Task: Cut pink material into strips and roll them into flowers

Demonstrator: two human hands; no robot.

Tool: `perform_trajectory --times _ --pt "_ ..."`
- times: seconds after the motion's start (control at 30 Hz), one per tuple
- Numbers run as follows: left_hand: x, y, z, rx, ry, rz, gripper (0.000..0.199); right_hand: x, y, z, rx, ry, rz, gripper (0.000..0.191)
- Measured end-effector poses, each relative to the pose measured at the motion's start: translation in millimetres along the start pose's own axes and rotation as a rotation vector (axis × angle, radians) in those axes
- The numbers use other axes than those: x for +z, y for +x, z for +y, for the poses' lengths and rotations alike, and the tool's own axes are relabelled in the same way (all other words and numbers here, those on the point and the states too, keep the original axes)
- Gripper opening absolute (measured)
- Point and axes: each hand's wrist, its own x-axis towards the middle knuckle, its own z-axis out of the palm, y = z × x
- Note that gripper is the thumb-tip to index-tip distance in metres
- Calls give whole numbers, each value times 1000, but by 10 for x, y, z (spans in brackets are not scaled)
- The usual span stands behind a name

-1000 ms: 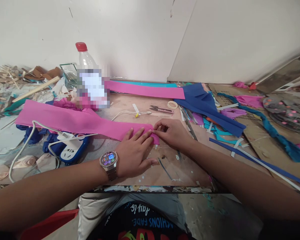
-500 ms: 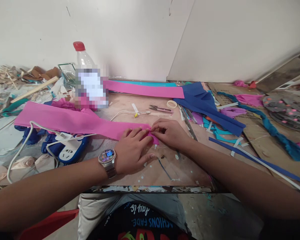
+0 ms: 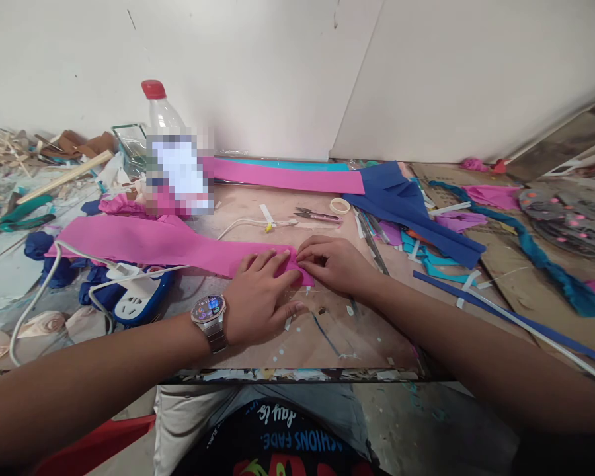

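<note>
A long pink fabric strip (image 3: 178,248) lies across the table from the left, its right end under both hands. My left hand (image 3: 260,294) rests on that end with fingers stretched out, pressing the cloth; a metal watch is on the wrist. At the strip's right end, my right hand (image 3: 332,264) has thumb and fingers pinched together on the pink cloth, which looks creased there. The fingertips hide the exact fold. Behind the hands lie thread snips (image 3: 318,216) and a roll of tape (image 3: 340,205).
A power strip (image 3: 141,301) with white cables stands at left. A bottle (image 3: 163,112) and a blurred phone (image 3: 181,172) are at the back. Another pink strip (image 3: 287,178) and blue fabric (image 3: 401,205) lie behind. Scraps and cardboard (image 3: 520,284) cover the right side.
The far left end of the pink strip has shifted slightly right and down. Both hands stay nearly in place on its right end; the view has moved a little.
</note>
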Motion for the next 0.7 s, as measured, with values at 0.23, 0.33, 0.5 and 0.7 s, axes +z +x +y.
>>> perform_trajectory --times 0.23,0.33,0.5,0.7 --pt "24 3 -20 -20 23 -6 70 -21 -4 17 -43 -10 -18 18" --pt "16 4 -21 -25 23 -15 70 -30 -9 35 -57 -9 -27 20" --pt "-13 4 -30 -17 40 -22 59 -43 -23 70 -89 -32 -61 23" --pt "-19 3 -46 -9 47 -11 57 -61 -32 78 -91 -62 -80 25"
